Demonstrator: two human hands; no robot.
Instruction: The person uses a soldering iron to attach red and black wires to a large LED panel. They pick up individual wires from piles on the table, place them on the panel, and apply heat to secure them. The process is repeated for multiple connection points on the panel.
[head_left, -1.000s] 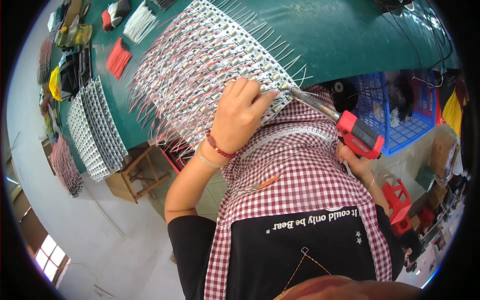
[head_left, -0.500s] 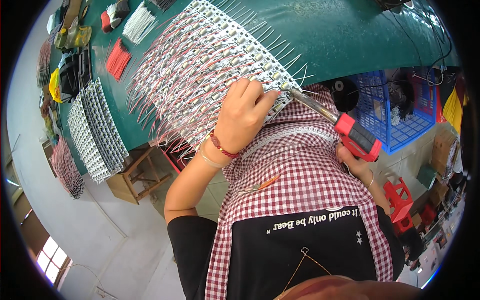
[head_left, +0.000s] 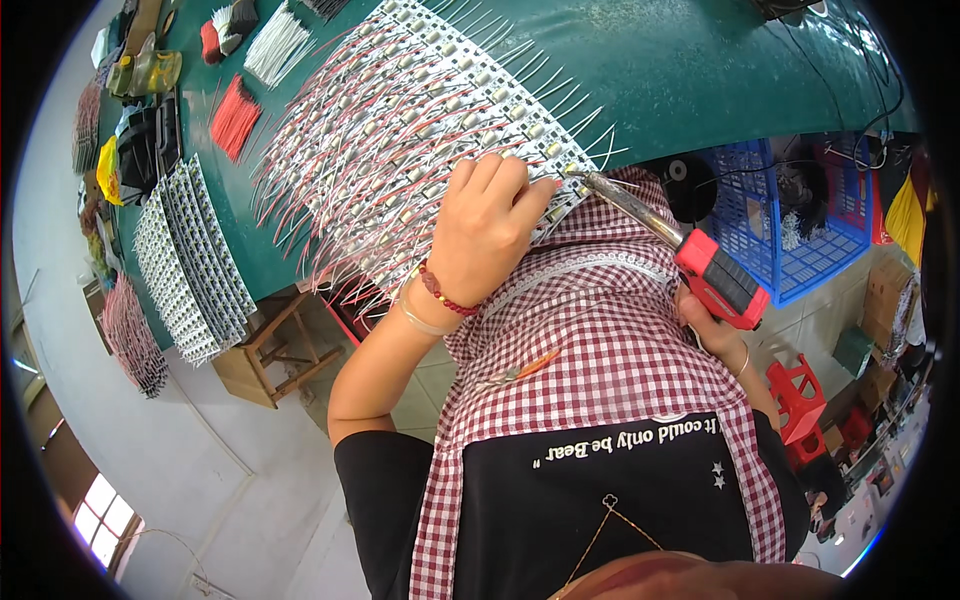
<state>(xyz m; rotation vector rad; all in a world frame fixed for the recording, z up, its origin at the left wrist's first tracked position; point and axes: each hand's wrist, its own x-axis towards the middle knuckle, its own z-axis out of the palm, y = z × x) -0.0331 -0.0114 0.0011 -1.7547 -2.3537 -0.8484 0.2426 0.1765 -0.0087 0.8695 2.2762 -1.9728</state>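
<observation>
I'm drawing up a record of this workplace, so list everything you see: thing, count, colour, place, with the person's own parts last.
table: one, green, across the top
wired circuit strips: many overlapping, white with red and white leads, front table edge
soldering iron: one, red and black with metal barrel, right of the strips
stacked circuit strips: several, black and white, left table edge
red wires: one bundle, red, upper left
white wires: one bundle, white, beyond the red
crate: one, blue, right
stool: one, red, lower right
wooden stand: one, brown, lower left
apron: one, red-and-white check, worn
rim clutter: too small to count
left grip: one, on the wired strips
right grip: one, at the iron's handle
</observation>
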